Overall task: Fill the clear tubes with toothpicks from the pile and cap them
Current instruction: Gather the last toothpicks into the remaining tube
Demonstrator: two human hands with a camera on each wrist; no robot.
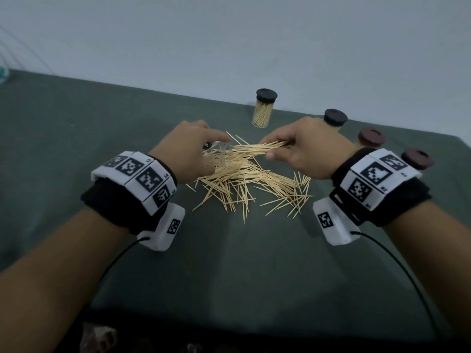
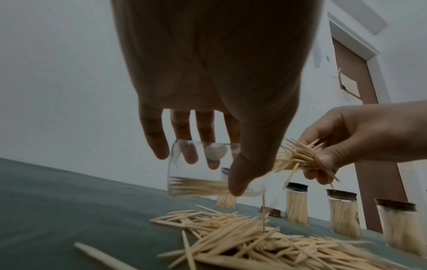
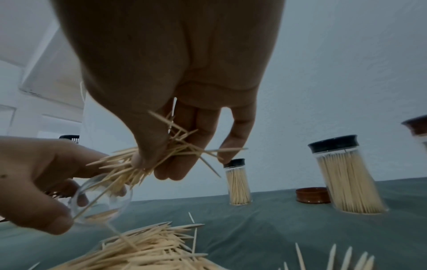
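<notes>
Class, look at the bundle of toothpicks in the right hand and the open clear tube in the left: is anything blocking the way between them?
Nothing visible blocks it. The right hand pinches the toothpick bundle right at the uncapped mouth of the clear tube that the left hand holds tilted.

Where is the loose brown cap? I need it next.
In the right wrist view, the loose brown cap lies on the green cloth between two capped tubes.

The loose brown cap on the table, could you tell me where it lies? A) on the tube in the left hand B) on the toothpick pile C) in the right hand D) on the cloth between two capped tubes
D: the brown cap rests on the green cloth, between the far capped tube and the near capped tube.
</notes>
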